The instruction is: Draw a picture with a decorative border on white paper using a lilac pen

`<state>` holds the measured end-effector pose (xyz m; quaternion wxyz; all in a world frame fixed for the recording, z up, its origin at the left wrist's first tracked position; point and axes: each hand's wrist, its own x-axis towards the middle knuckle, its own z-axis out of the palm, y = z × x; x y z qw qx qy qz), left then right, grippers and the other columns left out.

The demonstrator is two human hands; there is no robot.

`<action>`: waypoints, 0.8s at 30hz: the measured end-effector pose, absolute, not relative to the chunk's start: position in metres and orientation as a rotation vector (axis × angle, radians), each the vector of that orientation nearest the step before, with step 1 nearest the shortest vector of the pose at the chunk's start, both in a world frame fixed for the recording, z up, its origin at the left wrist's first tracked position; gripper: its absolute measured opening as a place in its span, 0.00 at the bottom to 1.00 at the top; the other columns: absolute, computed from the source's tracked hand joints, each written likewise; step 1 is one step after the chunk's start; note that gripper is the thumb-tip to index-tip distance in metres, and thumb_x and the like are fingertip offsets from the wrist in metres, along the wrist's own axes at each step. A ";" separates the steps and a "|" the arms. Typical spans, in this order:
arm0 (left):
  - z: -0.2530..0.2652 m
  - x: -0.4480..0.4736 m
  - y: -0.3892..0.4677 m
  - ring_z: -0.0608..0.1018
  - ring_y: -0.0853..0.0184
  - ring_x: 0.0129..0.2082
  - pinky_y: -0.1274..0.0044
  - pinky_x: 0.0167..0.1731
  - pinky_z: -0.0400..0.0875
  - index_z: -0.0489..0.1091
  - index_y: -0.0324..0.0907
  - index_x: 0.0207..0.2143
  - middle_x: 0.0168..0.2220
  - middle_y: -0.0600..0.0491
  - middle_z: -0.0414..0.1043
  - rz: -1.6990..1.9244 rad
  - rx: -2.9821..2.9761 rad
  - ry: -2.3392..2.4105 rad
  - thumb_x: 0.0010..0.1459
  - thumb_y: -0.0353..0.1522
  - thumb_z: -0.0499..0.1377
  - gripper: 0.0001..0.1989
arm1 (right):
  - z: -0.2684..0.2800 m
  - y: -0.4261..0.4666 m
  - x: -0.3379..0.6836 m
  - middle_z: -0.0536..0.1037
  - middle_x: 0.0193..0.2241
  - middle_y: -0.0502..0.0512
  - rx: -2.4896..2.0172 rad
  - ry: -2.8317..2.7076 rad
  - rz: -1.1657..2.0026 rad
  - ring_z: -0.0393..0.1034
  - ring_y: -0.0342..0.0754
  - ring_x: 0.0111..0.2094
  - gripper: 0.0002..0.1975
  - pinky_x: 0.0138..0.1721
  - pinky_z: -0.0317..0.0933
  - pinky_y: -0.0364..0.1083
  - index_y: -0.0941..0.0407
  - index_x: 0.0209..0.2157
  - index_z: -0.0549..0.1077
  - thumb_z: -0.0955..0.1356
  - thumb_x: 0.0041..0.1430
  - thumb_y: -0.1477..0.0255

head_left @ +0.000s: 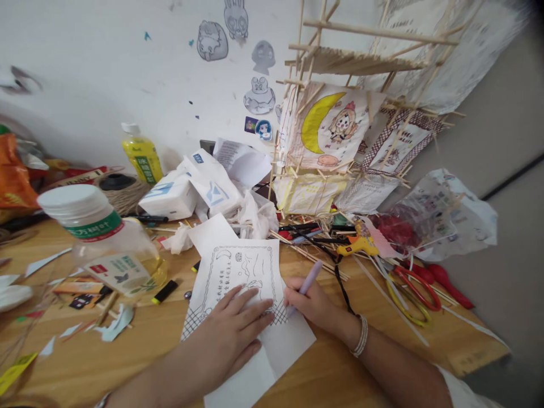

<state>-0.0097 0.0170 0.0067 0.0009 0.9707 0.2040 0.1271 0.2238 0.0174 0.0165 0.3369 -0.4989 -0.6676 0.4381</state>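
Observation:
A sheet of white paper (267, 252) with a black line drawing lies in front of me on the wooden table. It carries a wavy border, a moon, some handwriting and cross-hatched lower corners. My left hand (238, 326) rests flat on the sheet with fingers apart, covering part of the drawing. A light purple pen (311, 276) is gripped in my right hand (312, 303), its tip near the cross-hatching at the sheet's lower right. Under the drawing more white paper (293, 345) sticks out.
At left stands a large bottle of yellowish liquid (114, 249) near paper scraps and a marker cap (165, 292). Tissue packs (212, 181) and a yellow drink bottle (142, 153) sit behind. Right are a stick frame (331, 127), a yellow glue gun (359, 245) and scissors (419, 289).

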 end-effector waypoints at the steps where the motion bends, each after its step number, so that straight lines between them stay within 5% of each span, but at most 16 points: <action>1: 0.005 -0.010 0.017 0.60 0.52 0.60 0.59 0.58 0.54 0.62 0.47 0.58 0.60 0.55 0.63 0.412 3.043 0.643 0.64 0.32 0.54 0.20 | 0.017 0.017 0.224 0.60 0.18 0.46 -1.306 -1.731 1.138 0.57 0.44 0.24 0.13 0.25 0.53 0.42 0.54 0.17 0.59 0.62 0.54 0.72; 24: 0.014 -0.007 0.013 0.63 0.54 0.59 0.61 0.59 0.55 0.64 0.44 0.56 0.59 0.52 0.65 0.426 3.015 0.622 0.60 0.26 0.53 0.21 | 0.014 0.021 0.224 0.59 0.21 0.46 -1.195 -1.897 1.033 0.55 0.43 0.24 0.13 0.25 0.51 0.42 0.54 0.21 0.57 0.60 0.59 0.69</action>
